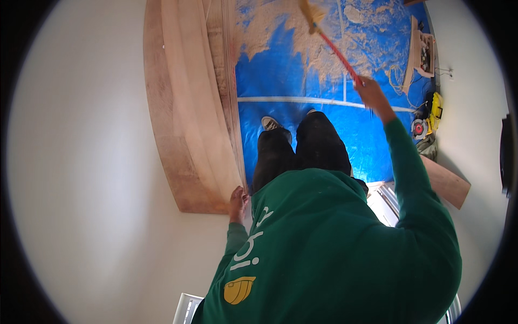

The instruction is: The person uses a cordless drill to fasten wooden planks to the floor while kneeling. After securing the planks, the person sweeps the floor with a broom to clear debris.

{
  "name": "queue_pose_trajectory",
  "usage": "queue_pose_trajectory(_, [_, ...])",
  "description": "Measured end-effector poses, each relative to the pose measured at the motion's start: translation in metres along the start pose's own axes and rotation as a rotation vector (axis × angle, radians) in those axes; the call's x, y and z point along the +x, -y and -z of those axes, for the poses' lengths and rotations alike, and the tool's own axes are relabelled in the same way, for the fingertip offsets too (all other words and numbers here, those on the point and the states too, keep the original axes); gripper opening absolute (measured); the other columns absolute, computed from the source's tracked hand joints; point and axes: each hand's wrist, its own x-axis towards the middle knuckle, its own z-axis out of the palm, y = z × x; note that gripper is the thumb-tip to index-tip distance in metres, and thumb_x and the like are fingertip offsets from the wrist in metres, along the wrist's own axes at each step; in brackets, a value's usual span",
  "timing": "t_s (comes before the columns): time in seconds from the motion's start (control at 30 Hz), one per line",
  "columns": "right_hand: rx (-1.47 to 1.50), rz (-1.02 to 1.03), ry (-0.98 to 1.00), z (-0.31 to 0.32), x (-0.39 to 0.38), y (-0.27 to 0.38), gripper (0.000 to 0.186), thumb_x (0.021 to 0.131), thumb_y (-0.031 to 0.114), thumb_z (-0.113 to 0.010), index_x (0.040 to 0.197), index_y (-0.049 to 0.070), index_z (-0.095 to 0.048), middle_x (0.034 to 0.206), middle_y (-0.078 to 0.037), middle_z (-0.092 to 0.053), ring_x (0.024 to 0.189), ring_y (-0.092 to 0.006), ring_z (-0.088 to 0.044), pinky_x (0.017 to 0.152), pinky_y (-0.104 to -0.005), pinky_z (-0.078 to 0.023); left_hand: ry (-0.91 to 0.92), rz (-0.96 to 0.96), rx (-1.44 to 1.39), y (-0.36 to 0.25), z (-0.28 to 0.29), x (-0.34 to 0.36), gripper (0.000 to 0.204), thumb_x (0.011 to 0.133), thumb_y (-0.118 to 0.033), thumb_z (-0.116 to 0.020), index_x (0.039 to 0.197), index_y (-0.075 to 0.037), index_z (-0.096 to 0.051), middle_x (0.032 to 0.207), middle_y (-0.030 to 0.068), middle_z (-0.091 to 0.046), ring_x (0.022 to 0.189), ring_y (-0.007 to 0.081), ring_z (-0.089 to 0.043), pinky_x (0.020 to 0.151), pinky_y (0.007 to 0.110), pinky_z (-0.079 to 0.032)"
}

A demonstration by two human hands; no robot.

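My right hand (372, 96) is closed around the red handle of a broom (339, 54). The broom reaches away from me, and its yellowish head (310, 15) is over a layer of pale sawdust (286, 24) at the far side; the head is blurred and partly cut off by the picture's edge. At my left side, my left hand (238, 204) hangs loosely curled with nothing visible in it, close to the near end of a long wooden board (194, 135). Whether it touches the board I cannot tell.
Blue sheeting (270, 70) with white tape seams covers the floor under my feet. Along the right wall are a wooden box (424, 54) with small items, cords, a red and yellow power tool (421, 128) and a loose board (448, 181). Long wooden panels line the left wall.
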Motion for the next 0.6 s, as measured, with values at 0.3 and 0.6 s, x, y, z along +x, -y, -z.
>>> queue_pose_trajectory(0.3, [0.542, -0.393, 0.681, -0.002, -0.072, 0.05, 0.038, 0.09, 0.016, -0.07, 0.126, 0.005, -0.073, 0.069, 0.0, -0.057, 0.047, -0.011, -0.048, 0.042, -0.0297, -0.037, -0.03, -0.119, 0.01, -0.085, -0.051, 0.01, 0.041, 0.103, -0.03, -0.07, 0.138, -0.011, -0.062, 0.11, 0.0051, -0.066, 0.089, 0.0173, -0.065, 0.074, 0.028, -0.053])
queue_pose_trajectory(0.6, [0.237, -0.111, 1.054, -0.18, 0.209, 0.034, 0.02, 0.089, 0.018, -0.071, 0.076, 0.002, -0.071, 0.061, -0.01, -0.063, 0.046, -0.022, -0.058, 0.041, -0.042, -0.04, 0.051, -0.099, 0.242, -0.114, -0.088, -0.038, 0.015, 0.104, -0.027, -0.065, 0.108, -0.014, -0.07, 0.091, -0.001, -0.064, 0.085, 0.0112, -0.065, 0.072, 0.027, -0.051])
